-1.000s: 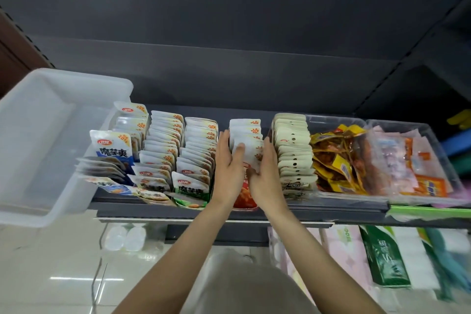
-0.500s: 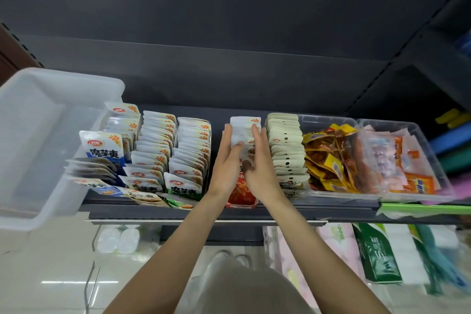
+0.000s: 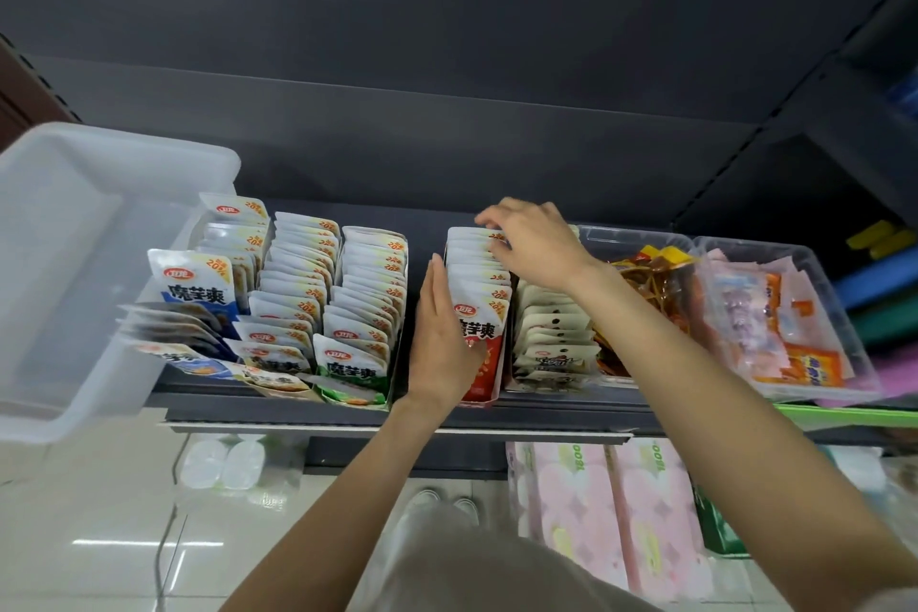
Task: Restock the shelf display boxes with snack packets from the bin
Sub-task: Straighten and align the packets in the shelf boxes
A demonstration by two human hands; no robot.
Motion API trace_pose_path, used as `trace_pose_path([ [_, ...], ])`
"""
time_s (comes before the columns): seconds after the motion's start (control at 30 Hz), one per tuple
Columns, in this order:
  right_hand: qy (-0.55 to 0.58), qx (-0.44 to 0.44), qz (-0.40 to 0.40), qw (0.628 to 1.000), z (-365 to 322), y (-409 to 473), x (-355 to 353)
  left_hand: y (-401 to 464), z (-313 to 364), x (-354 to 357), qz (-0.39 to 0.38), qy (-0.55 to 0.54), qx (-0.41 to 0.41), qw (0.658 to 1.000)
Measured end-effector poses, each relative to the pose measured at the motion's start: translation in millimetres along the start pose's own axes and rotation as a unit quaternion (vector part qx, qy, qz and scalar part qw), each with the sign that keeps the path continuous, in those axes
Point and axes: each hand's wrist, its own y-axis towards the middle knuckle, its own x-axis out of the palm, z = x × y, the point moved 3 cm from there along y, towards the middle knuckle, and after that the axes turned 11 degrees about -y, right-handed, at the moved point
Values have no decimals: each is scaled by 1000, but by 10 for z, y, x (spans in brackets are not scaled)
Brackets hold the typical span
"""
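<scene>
A red display box (image 3: 484,375) on the dark shelf holds a row of upright white snack packets (image 3: 479,286). My left hand (image 3: 439,338) lies flat against the left side of that row, fingers straight. My right hand (image 3: 534,244) reaches over the back of the row, its fingertips touching the rearmost packets' top edges. To the left stand more filled display boxes: a green one (image 3: 355,365), a brown one (image 3: 280,358) and a blue one (image 3: 198,293). The clear plastic bin (image 3: 74,263) sits at the far left, overhanging the shelf, and looks empty.
Right of the red box stand a box of pale packets (image 3: 554,338) and two clear tubs, one with yellow-brown snacks (image 3: 650,283), one with pink-orange packets (image 3: 780,318). The shelf's front edge (image 3: 397,417) runs below. Pink tissue packs (image 3: 611,512) stand on the lower level.
My right hand has lifted off the row's right side and moved to the back of the row. My left hand stays pressed against the left side. The front packet now shows.
</scene>
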Motion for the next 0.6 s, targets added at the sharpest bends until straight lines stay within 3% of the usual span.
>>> trace_pose_path([
  [0.13,-31,-42,-10,999,31,78,-4,31,-35,34,13,28,19,999],
  [0.3,-24,-84,-89,992,107,134,-51,13,-45,37,38,82,6,996],
  [0.4,-35,-90,-75,993,111,128,-46,-3,-33,31,46,91,14,995],
  [0.5,0,-73,-56,996,110,81,-65,11,-19,33,32,18,19,999],
  [0.6,-29,-26,18,999,85,-145,-153,24,-33,42,3,-155,-58,986],
])
